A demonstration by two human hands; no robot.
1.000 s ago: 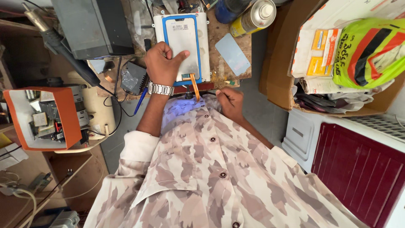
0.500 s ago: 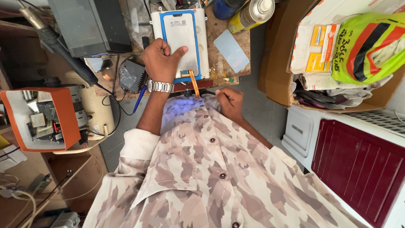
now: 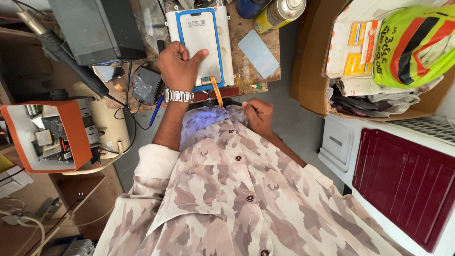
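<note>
Blue-framed phone panel (image 3: 201, 40) up top, centre of the frame, lying flat on a pale plate on the wooden tabletop (image 3: 246, 76). Pale grey-white face, bright blue border all round, small dark bit at the bottom edge with an orange ribbon cable (image 3: 218, 92) curling off it toward the near edge of the tabletop.

Left hand (image 3: 179, 68) planted on the lower left part of the panel, thumb stretched across the pale face, fingers curled over the left blue edge. Pressed on it, clamped down rather than lifting. Metal watch (image 3: 179, 96) on that wrist, forearm bare, sleeve rolled up near the elbow.

Right hand (image 3: 258, 114) lower down, just below the tabletop edge, centre-right of the frame, loosely closed with a thin dark tool (image 3: 239, 103) poking out toward the cable. Can't tell how tight the grip is. Hands apart, not touching each other.

Other bits: spray can (image 3: 279, 13) at the top right of the tabletop, grey-blue card (image 3: 259, 53) lying right of the panel, grey metal box (image 3: 99, 28) upper left, orange bin of parts (image 3: 47, 137) at far left, camo shirt (image 3: 237, 199) filling the bottom.
</note>
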